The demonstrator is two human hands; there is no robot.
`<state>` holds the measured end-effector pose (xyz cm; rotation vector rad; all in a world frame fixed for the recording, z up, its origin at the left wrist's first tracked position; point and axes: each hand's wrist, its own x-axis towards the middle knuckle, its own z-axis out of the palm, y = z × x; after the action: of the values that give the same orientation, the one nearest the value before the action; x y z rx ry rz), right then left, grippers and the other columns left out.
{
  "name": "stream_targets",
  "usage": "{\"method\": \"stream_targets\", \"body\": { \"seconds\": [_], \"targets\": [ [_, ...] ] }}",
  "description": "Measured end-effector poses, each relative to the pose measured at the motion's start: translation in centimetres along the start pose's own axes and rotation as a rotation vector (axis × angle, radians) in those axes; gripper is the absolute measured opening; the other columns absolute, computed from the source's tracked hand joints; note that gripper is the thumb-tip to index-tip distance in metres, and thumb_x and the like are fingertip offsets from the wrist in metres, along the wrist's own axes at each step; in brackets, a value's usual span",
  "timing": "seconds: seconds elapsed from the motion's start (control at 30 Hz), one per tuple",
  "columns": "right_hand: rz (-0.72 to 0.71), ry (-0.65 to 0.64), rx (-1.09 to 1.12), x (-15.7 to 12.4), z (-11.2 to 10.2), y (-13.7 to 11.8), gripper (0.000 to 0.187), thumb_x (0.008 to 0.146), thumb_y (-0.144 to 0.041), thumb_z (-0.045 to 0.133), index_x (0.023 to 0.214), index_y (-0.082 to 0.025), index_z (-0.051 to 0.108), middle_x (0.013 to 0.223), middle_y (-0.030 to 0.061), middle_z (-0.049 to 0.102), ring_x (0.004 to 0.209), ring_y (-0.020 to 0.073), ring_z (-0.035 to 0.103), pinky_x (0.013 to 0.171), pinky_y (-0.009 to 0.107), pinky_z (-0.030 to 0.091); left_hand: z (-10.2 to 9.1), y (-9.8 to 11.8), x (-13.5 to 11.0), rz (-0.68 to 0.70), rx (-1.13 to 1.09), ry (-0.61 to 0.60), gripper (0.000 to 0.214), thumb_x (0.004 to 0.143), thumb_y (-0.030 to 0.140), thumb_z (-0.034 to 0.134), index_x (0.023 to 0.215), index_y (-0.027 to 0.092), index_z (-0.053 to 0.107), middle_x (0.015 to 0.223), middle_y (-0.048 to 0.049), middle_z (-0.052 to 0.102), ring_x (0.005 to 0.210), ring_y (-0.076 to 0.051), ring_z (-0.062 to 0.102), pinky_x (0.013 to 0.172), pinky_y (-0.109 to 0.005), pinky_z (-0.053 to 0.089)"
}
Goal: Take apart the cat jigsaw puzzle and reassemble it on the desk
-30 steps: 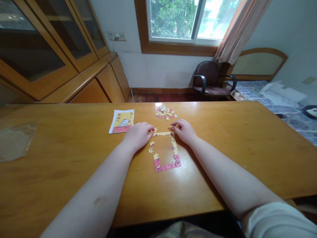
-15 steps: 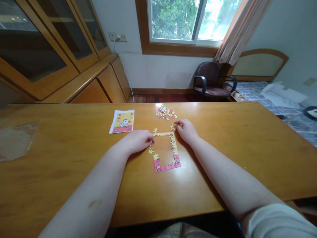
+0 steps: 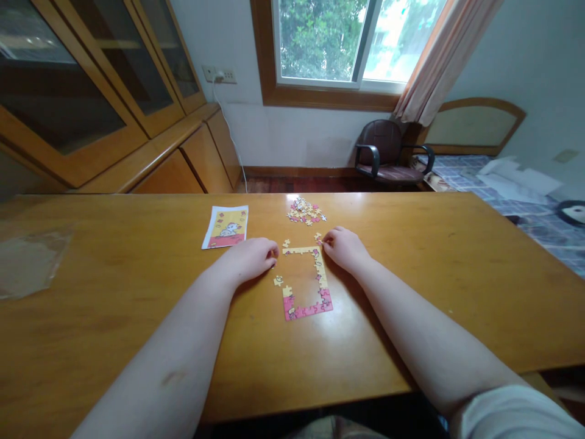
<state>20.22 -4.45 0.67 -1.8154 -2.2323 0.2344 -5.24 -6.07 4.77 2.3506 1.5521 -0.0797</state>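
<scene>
A jigsaw border (image 3: 324,292), yellow above and pink below, lies partly joined on the table, with a gap along its left side. My left hand (image 3: 256,259) is just left of that gap, fingers curled together; a sliver of a puzzle piece (image 3: 273,266) shows under the fingertips. Below them lies a loose yellow piece (image 3: 278,280), and another yellow piece (image 3: 286,243) is near the top left corner. Beyond the top right corner, my right hand (image 3: 343,246) pinches a small pinkish puzzle piece (image 3: 319,242), with a yellow piece (image 3: 317,235) beside it.
A pile of loose pieces (image 3: 305,211) sits toward the table's far edge. The reference picture (image 3: 227,227) of a white animal lies left of it. A clear plastic bag (image 3: 31,259) is at far left. Past the table stand a chair (image 3: 386,152) and glass-fronted cabinets (image 3: 150,152).
My left hand has shifted slightly left, away from the border, its piece now mostly covered. My right fingers have drawn in and closed on a piece near the top right corner.
</scene>
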Motion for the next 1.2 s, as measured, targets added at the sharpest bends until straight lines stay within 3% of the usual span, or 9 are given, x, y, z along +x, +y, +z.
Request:
{"method": "stream_targets", "body": {
  "seconds": [0.23, 0.43, 0.6, 0.77, 0.9, 1.07, 1.2],
  "targets": [
    [0.002, -0.017, 0.04, -0.1, -0.1, -0.1, 0.009, 0.08, -0.021, 0.058, 0.079, -0.02, 0.066, 0.09, 0.0048, 0.068, 0.085, 0.0183, 0.061, 0.075, 0.027, 0.043, -0.3, 0.7, -0.1, 0.008, 0.003, 0.012, 0.024, 0.083, 0.028, 0.051, 0.097, 0.024, 0.069, 0.101, -0.0044, 0.072, 0.089, -0.023, 0.065, 0.072, -0.031, 0.048],
    [0.006, -0.032, 0.083, 0.1, -0.2, -0.3, 0.015, 0.083, -0.019, 0.057, 0.092, -0.02, 0.068, 0.098, 0.0056, 0.07, 0.091, 0.0178, 0.062, 0.08, 0.026, 0.043, 0.0, 0.7, 0.0, 0.037, 0.019, 0.021, 0.025, 0.084, 0.03, 0.049, 0.097, 0.024, 0.069, 0.101, -0.0048, 0.072, 0.089, -0.022, 0.065, 0.072, -0.031, 0.047],
    [0.045, -0.06, 0.185, 0.1, 0.1, -0.3, 0.022, 0.08, -0.015, 0.06, 0.1, -0.018, 0.068, 0.089, 0.0048, 0.07, 0.084, 0.0175, 0.062, 0.074, 0.026, 0.044, 0.4, 0.5, 0.2, 0.079, 0.026, 0.056, 0.026, 0.085, 0.031, 0.047, 0.096, 0.024, 0.07, 0.099, -0.0054, 0.072, 0.087, -0.023, 0.065, 0.072, -0.031, 0.048],
    [0.026, 0.008, 0.283, 0.0, 0.2, -0.2, 0.015, 0.077, -0.014, 0.059, 0.086, -0.02, 0.071, 0.084, 0.0031, 0.068, 0.078, 0.0161, 0.06, 0.073, 0.026, 0.044, 0.6, 0.7, 0.3, 0.082, 0.006, 0.123, 0.027, 0.087, 0.03, 0.046, 0.098, 0.024, 0.07, 0.102, -0.0055, 0.072, 0.091, -0.022, 0.064, 0.076, -0.031, 0.048],
    [0.077, 0.097, 0.629, -0.1, 0.8, -0.6, 0.008, 0.075, -0.021, 0.061, 0.081, -0.018, 0.066, 0.077, 0.0011, 0.067, 0.067, 0.014, 0.059, 0.068, 0.027, 0.045, 1.0, 1.7, 0.3, 0.121, -0.054, 0.271, 0.026, 0.09, 0.03, 0.047, 0.104, 0.021, 0.067, 0.105, -0.006, 0.07, 0.097, -0.022, 0.063, 0.083, -0.033, 0.047],
    [0.016, -0.004, 1.225, -0.6, 1.7, -2.4, 0.028, 0.068, -0.029, 0.07, 0.092, -0.017, 0.065, 0.074, -0.0003, 0.066, 0.066, 0.0126, 0.06, 0.064, 0.026, 0.046, 1.8, 2.8, 0.2, 0.182, -0.143, 0.445, 0.023, 0.09, 0.035, 0.055, 0.104, 0.021, 0.065, 0.106, -0.0051, 0.068, 0.101, -0.021, 0.061, 0.091, -0.034, 0.046],
    [0.028, -0.081, 1.288, -1.1, 2.0, -3.4, 0.025, 0.068, -0.033, 0.072, 0.086, -0.017, 0.069, 0.072, 0.0007, 0.068, 0.06, 0.0117, 0.058, 0.059, 0.025, 0.045, 2.3, 3.2, 0.2, 0.187, -0.183, 0.495, 0.021, 0.089, 0.038, 0.058, 0.099, 0.022, 0.066, 0.103, -0.0043, 0.068, 0.097, -0.02, 0.062, 0.088, -0.032, 0.046]
  ]
}}
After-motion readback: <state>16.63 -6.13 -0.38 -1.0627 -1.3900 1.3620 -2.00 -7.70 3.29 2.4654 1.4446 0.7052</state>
